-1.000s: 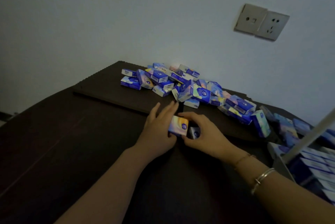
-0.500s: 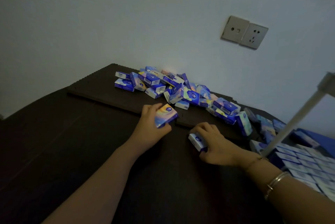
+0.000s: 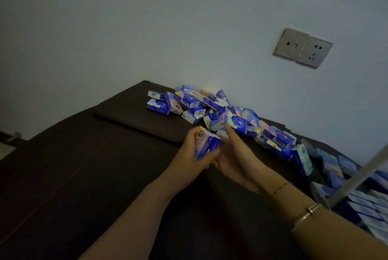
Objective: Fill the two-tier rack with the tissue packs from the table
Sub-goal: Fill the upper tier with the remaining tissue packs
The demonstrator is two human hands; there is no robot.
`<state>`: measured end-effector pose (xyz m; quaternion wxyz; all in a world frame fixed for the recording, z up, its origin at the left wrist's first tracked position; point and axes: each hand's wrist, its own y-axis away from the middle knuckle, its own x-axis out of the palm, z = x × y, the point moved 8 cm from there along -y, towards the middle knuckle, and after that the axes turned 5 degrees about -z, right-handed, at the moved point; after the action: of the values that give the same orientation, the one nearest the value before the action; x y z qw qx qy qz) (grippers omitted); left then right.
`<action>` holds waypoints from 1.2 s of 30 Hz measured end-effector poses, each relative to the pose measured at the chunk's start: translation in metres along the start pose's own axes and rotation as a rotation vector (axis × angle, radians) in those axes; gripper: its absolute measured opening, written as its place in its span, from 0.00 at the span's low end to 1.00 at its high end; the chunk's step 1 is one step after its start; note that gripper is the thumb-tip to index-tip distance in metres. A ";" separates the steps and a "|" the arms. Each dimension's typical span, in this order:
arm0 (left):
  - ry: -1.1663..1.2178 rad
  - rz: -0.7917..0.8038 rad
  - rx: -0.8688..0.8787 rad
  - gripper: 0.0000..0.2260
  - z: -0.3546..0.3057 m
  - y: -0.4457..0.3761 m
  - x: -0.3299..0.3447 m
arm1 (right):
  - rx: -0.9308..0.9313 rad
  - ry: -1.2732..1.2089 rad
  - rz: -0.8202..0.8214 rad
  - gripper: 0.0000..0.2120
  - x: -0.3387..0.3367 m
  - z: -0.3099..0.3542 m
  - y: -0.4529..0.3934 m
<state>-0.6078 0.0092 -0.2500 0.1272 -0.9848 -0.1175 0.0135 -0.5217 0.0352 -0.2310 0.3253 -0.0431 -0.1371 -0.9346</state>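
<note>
A dim room seen from above a dark wooden table (image 3: 84, 175) that fills the lower half of the frame. At the centre, two bare forearms reach in from the bottom edge and the hands meet side by side. The left hand (image 3: 189, 154) has its fingers curled round a held tissue pack (image 3: 206, 144), blue and white, lifted a little above the table and tilted. The right hand (image 3: 233, 154) lies just beside it, palm turned up, its fingers straight and stretched toward the heap; whether it touches the held pack is hard to tell. The right arm wears two thin bracelets (image 3: 304, 215). Behind the hands, a loose pile of tissue packs (image 3: 210, 108) runs from the centre toward the right edge along a pale wall. At the lower right, a white rack post (image 3: 361, 177) slants across rows of packs (image 3: 369, 207) already lined up in the rack. A grey wall socket plate (image 3: 302, 47) sits in the upper right.
</note>
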 end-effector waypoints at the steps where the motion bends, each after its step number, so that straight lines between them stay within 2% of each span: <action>1: -0.003 -0.003 0.004 0.30 0.002 -0.002 -0.001 | -0.004 0.054 0.001 0.26 -0.001 0.001 -0.007; 3: -0.011 -0.055 0.000 0.34 0.005 -0.007 -0.008 | -0.013 0.230 -0.055 0.29 -0.004 0.006 -0.018; 5: -0.043 -0.127 0.006 0.34 0.006 -0.010 -0.016 | -0.150 0.557 -0.231 0.27 -0.022 0.023 -0.031; 7: -0.080 -0.170 0.036 0.36 0.007 -0.012 -0.020 | -0.424 1.113 -0.480 0.19 -0.042 0.055 -0.040; 8: -0.097 -0.182 0.056 0.37 0.006 -0.012 -0.021 | -0.482 1.401 -0.545 0.17 -0.047 0.063 -0.047; 9: -0.109 -0.194 0.072 0.39 0.006 -0.012 -0.021 | -0.449 1.591 -0.569 0.17 -0.054 0.065 -0.057; 10: -0.119 -0.201 0.074 0.39 0.006 -0.013 -0.022 | -0.367 1.665 -0.580 0.18 -0.063 0.063 -0.068; 11: -0.130 -0.202 0.073 0.39 0.007 -0.012 -0.023 | -0.279 1.670 -0.580 0.19 -0.070 0.060 -0.077; 13: -0.203 -0.195 0.086 0.37 0.008 -0.012 -0.023 | -0.260 1.591 -0.538 0.19 -0.067 0.056 -0.088; 17: -0.267 -0.161 0.070 0.31 0.011 -0.010 -0.022 | -0.333 1.049 -0.557 0.12 -0.054 0.057 -0.066; 19: -0.201 -0.178 0.025 0.30 0.006 -0.006 -0.022 | -0.324 0.900 -0.584 0.10 -0.053 0.056 -0.042; 22: -0.042 -0.242 -0.052 0.29 -0.002 0.003 -0.021 | -0.335 0.784 -0.537 0.09 -0.044 0.051 -0.001; 26: 0.245 -0.230 -0.248 0.29 -0.021 0.015 -0.006 | -0.369 0.674 -0.489 0.19 -0.028 0.061 0.049; 29: 0.232 -0.194 -0.179 0.28 -0.066 0.019 0.004 | -0.473 0.712 -0.456 0.21 -0.012 0.093 0.083; 32: 0.153 -0.217 -0.031 0.26 -0.136 0.033 0.014 | -0.578 0.742 -0.412 0.16 0.007 0.138 0.129; 35: 0.093 -0.185 0.083 0.28 -0.200 0.049 0.029 | -0.566 0.577 -0.355 0.09 0.018 0.174 0.171; 36: 0.052 -0.134 0.100 0.29 -0.219 0.055 0.037 | -0.546 0.541 -0.340 0.10 0.022 0.183 0.186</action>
<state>-0.5474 -0.0881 -0.0522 0.1796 -0.9672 -0.1788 -0.0147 -0.4256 -0.0653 -0.0090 0.1672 0.1425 0.2007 -0.9547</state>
